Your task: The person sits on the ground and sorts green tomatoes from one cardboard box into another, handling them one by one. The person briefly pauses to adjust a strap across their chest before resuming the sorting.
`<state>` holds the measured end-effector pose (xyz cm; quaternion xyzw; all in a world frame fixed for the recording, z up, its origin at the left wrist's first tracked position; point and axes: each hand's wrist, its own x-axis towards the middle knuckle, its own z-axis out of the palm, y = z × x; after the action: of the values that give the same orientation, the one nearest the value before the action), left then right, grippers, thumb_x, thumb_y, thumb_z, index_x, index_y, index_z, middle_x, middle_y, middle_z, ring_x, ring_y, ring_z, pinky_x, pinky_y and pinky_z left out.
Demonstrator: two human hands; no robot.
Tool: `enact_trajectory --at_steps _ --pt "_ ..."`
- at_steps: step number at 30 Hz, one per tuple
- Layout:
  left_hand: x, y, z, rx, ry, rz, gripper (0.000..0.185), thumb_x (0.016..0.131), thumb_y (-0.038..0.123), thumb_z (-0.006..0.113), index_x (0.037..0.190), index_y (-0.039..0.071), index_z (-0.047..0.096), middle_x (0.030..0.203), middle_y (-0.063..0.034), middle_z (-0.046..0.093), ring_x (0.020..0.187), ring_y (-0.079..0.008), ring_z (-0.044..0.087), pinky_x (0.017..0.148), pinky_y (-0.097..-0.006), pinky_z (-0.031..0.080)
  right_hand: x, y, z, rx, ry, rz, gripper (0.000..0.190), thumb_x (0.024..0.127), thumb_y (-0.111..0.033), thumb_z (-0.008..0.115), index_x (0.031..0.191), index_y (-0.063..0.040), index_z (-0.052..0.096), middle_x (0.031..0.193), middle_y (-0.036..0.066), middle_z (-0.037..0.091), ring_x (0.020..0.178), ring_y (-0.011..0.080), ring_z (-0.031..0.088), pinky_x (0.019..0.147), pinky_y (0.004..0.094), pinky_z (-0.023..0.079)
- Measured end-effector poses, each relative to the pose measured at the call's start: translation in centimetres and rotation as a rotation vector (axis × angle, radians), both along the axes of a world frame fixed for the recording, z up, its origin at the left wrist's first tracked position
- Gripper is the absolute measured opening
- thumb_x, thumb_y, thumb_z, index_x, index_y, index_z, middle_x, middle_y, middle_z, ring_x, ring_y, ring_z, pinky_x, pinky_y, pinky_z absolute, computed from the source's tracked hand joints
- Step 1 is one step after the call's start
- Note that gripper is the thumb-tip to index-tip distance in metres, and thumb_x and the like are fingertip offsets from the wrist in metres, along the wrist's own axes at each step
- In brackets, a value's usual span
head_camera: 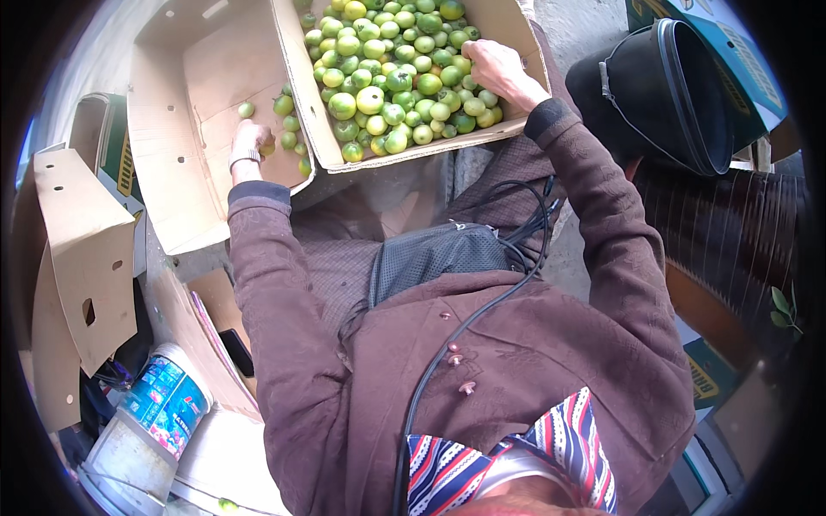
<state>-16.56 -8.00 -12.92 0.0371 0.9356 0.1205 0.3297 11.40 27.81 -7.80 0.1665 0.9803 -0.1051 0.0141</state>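
Many small green tomatoes (400,84) fill a cardboard box (335,164), some turning yellow or orange. My right hand (506,71) reaches over its right side with the fingertips at the tomatoes; whether it grips one is hidden. A second cardboard box (158,142) stands against it on the left, with several green tomatoes (288,122) along its right wall. Inside that box is my left hand (250,140), fingers curled round a yellowish tomato (266,149) that shows only partly. A single green tomato (246,109) lies just beyond the left hand.
A black bucket (645,97) with a wire handle lies tilted at the upper right beside printed cartons (742,58). Cut cardboard (90,258) stands at the left, above a printed plastic bucket (168,400). A black cable (445,348) runs over my jacket. One tomato (228,505) lies at the bottom.
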Motion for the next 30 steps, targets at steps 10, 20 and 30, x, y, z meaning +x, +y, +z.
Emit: enact_trajectory --at_steps 10,20,30 --pt "2.9 -0.2 1.2 -0.084 -0.452 -0.001 0.029 0.086 0.008 0.061 0.113 -0.005 0.061 0.107 -0.0221 0.067 0.088 -0.0308 0.070 0.077 -0.0398 0.058 1.2 0.4 -2.7 0.300 -0.304 0.177 0.010 0.074 -0.004 0.062 0.079 -0.006 0.071 0.087 0.013 0.071 0.086 0.0277 0.070 0.074 0.0375 0.054" --pt "-1.3 0.0 1.0 0.396 0.247 0.086 0.036 0.087 0.020 0.061 0.114 -0.004 0.060 0.095 -0.0188 0.069 0.086 -0.0295 0.070 0.076 -0.0397 0.057 -0.9 -0.2 2.0 0.222 -0.160 0.001 0.025 0.072 -0.008 0.063 0.096 -0.002 0.068 0.086 0.015 0.071 0.083 0.0304 0.070 0.073 0.0398 0.055" --pt "1.3 1.4 7.5 1.752 -0.585 0.035 0.057 0.094 0.028 0.064 0.136 -0.004 0.044 0.123 -0.0250 0.057 0.106 -0.0312 0.063 0.089 -0.0375 0.055 -14.5 -18.1 8.7 -0.309 0.592 0.431 0.030 0.085 -0.017 0.064 0.114 -0.013 0.061 0.106 0.012 0.063 0.099 0.0286 0.065 0.078 0.0420 0.053"
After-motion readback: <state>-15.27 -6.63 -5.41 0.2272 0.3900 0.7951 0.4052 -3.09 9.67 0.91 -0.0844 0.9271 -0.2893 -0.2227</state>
